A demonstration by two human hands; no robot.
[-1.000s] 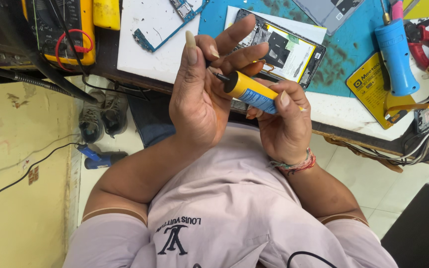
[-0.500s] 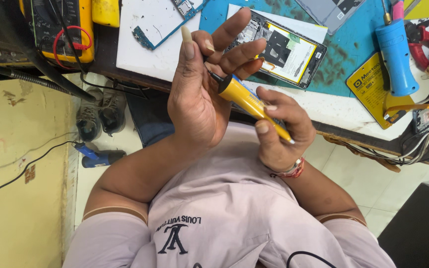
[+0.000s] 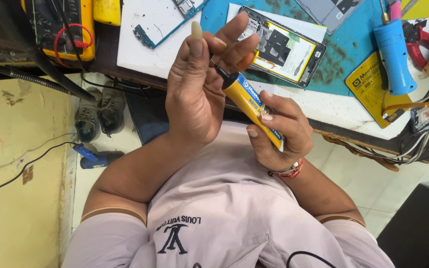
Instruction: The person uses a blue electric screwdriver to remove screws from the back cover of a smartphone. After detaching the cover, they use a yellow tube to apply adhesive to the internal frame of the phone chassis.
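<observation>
Compared with half a second back, the yellow glue tube (image 3: 251, 106) sits a bit more upright, nozzle end raised toward the left hand (image 3: 199, 89). Left fingers (image 3: 224, 47) pinch its black tip, probably to twist the cap. Right hand (image 3: 279, 131) wraps closed around the body to steady it, above the lap. Opened phone (image 3: 284, 47) waits on the bench (image 3: 323, 106) behind, blue tool (image 3: 394, 54) nearby.

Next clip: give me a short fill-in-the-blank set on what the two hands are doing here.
1. Both hands are on a tube whose body is ____ in colour.
2. The right hand wraps the tube's ____ end.
3. The left hand has its fingers at the tube's black ____.
4. The opened phone lies on the ____ mat.

Missing words: yellow; lower; nozzle; blue
</observation>
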